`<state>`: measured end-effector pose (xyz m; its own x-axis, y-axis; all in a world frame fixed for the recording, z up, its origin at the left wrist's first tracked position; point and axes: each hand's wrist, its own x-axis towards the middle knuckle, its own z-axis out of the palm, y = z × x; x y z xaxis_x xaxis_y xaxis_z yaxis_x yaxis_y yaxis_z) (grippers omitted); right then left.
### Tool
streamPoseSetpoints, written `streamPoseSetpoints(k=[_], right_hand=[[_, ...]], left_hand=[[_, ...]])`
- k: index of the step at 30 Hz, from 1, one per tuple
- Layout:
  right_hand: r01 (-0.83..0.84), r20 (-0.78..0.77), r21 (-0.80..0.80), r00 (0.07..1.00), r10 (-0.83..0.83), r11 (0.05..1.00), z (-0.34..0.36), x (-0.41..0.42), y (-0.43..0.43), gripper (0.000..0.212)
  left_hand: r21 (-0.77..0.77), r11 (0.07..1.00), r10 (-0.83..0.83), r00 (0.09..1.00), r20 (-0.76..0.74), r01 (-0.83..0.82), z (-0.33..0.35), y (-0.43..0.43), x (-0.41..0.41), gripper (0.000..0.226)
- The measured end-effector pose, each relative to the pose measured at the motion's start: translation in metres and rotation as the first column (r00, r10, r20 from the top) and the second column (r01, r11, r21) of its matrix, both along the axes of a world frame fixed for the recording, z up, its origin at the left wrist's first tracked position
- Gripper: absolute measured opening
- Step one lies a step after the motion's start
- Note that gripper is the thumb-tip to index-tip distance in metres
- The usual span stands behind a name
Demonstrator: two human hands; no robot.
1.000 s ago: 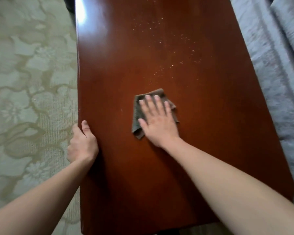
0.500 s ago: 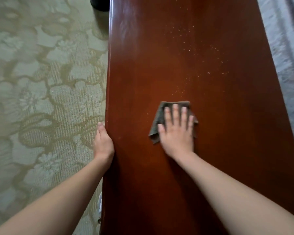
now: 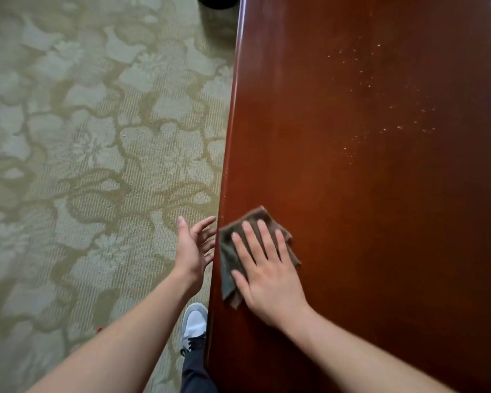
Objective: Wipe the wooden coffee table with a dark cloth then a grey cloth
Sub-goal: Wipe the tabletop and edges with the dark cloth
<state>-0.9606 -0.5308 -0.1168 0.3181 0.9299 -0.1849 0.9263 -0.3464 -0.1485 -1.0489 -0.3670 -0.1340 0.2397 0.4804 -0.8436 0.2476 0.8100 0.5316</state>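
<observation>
The reddish-brown wooden coffee table [image 3: 380, 222] fills the right half of the view. A folded dark cloth [image 3: 228, 256] lies at its left edge, one corner reaching the rim. My right hand [image 3: 267, 268] presses flat on the cloth with fingers spread. My left hand [image 3: 193, 248] hovers just off the table's left edge, beside the cloth, palm cupped toward the table with fingers apart and nothing in it. Pale crumbs [image 3: 380, 109] are scattered on the far right part of the tabletop. No grey cloth is in view.
A pale green carpet with a floral pattern [image 3: 82, 165] covers the floor to the left. My white shoe [image 3: 193, 327] stands against the table's left side. A dark object [image 3: 219, 1] sits on the floor at the top edge.
My right hand has slid the dark cloth leftward to the table's edge. My left hand has let go of the table edge and now is open and cupped beside it.
</observation>
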Motion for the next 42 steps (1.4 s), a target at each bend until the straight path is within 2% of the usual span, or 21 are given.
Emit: streamPoseSetpoints(k=[5, 11, 13, 18, 23, 27, 30, 32, 37, 42], right_hand=[[0.138, 0.027, -0.063, 0.99, -0.136, 0.989, -0.001, -0.043, 0.008, 0.077], [0.053, 0.043, -0.064, 0.998, -0.05, 0.997, -0.001, -0.017, 0.07, 0.079], [0.108, 0.057, -0.042, 0.993, -0.106, 0.993, -0.004, 0.01, 0.102, 0.079], [0.25, 0.038, -0.068, 0.968, -0.248, 0.966, -0.002, 0.105, 0.202, 0.078], [0.305, 0.014, -0.12, 0.952, -0.305, 0.945, 0.007, 0.129, 0.231, 0.08], [0.13, 0.066, -0.03, 0.99, -0.128, 0.991, 0.007, 0.073, 0.167, 0.084], [0.05, 0.054, -0.011, 0.997, -0.05, 0.999, 0.003, 0.036, 0.124, 0.087], [0.063, 0.062, 0.003, 0.996, -0.063, 0.998, -0.003, 0.03, 0.119, 0.086], [-0.006, 0.071, 0.025, 0.997, 0.004, 1.0, -0.003, 0.07, 0.148, 0.075], [-0.053, 0.062, 0.08, 0.997, 0.049, 0.995, 0.002, 0.129, 0.19, 0.066]], left_hand=[[-0.068, 0.998, -0.005, 0.999, 0.049, 0.009, 0.0, 0.014, -0.007, 0.091], [-0.105, 0.994, -0.035, 0.996, 0.083, 0.044, 0.004, 0.022, -0.011, 0.094], [-0.108, 0.992, -0.055, 0.995, 0.086, 0.064, 0.005, 0.021, -0.01, 0.094], [-0.012, 0.989, -0.146, 0.986, 0.086, 0.147, 0.007, 0.014, 0.0, 0.085], [0.086, 0.996, -0.025, 1.0, -0.014, 0.026, 0.016, -0.011, 0.02, 0.083], [0.12, 0.992, 0.043, 0.997, -0.065, -0.035, 0.009, -0.024, 0.025, 0.072], [0.164, 0.986, -0.005, 0.994, -0.109, 0.023, 0.016, -0.019, 0.024, 0.08], [0.187, 0.978, -0.059, 0.985, -0.159, 0.089, 0.017, -0.018, 0.024, 0.073], [0.259, 0.944, -0.118, 0.945, -0.305, 0.202, 0.027, -0.024, 0.036, 0.061], [0.374, 0.843, -0.201, 0.871, -0.448, 0.387, 0.027, -0.026, 0.052, 0.06]])
